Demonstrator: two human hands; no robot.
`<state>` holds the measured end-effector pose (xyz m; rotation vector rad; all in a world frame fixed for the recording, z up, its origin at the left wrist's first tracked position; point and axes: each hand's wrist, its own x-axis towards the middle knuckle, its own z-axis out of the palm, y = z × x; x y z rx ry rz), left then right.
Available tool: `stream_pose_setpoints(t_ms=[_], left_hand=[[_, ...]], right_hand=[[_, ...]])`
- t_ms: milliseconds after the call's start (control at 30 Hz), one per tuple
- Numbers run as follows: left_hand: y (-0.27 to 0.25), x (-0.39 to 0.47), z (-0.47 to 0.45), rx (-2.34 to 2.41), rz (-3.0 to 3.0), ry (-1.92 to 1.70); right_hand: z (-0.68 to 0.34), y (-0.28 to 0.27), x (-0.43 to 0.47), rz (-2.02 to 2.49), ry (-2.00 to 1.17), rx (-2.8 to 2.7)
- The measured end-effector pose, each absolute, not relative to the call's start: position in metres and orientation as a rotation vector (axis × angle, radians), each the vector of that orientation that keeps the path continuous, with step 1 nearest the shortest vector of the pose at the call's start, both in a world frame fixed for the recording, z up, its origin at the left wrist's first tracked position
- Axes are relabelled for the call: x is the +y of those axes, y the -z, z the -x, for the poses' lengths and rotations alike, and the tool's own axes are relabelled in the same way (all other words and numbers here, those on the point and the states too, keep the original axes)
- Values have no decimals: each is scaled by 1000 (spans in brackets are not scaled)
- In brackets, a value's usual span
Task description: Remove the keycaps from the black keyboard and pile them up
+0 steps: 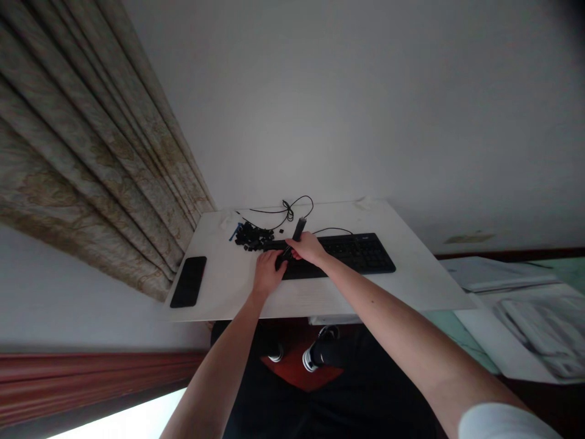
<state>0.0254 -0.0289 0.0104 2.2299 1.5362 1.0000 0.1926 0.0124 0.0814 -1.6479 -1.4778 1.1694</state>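
A black keyboard [361, 251] lies on the white table, its left part mostly covered by my hands. My left hand [269, 271] grips its left end, thumb near the front edge and fingers over the top. In my right hand [309, 247] is a slim black brush-like tool [299, 228], held tilted with its wider greyish end up. Its lower end points down to the keys beside my left fingers, and the exact contact is hidden. Just behind my left hand is a pile of loose black keycaps [251, 235], with a blue tool [234, 231] at its left side.
A thin black cable [289, 211], partly coiled, runs behind the keyboard. A dark phone [189, 281] lies at the table's [228, 299] left edge. A patterned curtain [114, 140] hangs at left, and a wall stands behind. Wrapped white items [539, 323] are at lower right.
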Motion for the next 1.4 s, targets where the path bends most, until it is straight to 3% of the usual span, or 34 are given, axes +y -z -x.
stream_pose_setpoints(t_ms=[333, 567, 1033, 1400], left_hand=[[-6, -24, -22, 1537, -2214, -986], [-7, -24, -23, 1558, -2223, -964], [-7, -21, -24, 1570, -2240, -910], [-7, -23, -23, 1462, -2129, -1057]], right_hand=[[-173, -70, 19, 1699, -1168, -1601], [-166, -74, 18, 1763, -887, -1875], [-172, -74, 3, 1649, -728, -2002], [-181, -71, 12, 1610, -1136, -1765]])
